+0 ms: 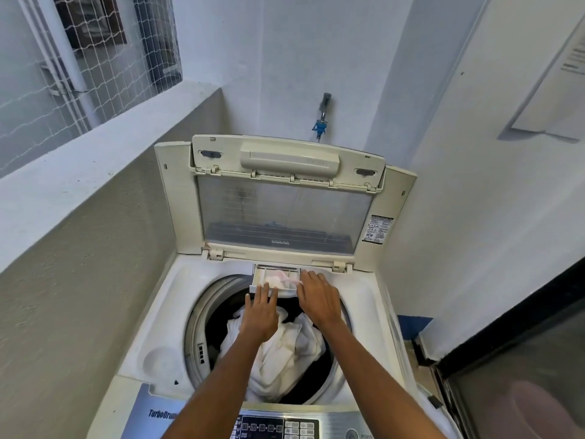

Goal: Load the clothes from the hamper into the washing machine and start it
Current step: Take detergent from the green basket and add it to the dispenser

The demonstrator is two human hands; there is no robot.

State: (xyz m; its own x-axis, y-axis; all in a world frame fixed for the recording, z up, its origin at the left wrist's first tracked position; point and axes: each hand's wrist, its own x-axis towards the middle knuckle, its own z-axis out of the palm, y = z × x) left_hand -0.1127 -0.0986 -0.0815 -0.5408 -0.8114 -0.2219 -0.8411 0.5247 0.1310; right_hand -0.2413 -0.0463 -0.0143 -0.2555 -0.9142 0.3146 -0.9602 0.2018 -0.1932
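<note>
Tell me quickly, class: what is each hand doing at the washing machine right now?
Left hand: open, fingers flat on the front of the detergent drawer, holding nothing.
Right hand: open, resting on the drawer's right end; whether it grips anything cannot be told.

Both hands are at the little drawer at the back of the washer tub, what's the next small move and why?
Probably push the small white detergent drawer shut. It sits pulled out over the drum rim with something pale pink inside, the left hand on its front edge and the right hand over its right end. White clothes already fill the drum, and the clear-windowed lid is still up.
</note>
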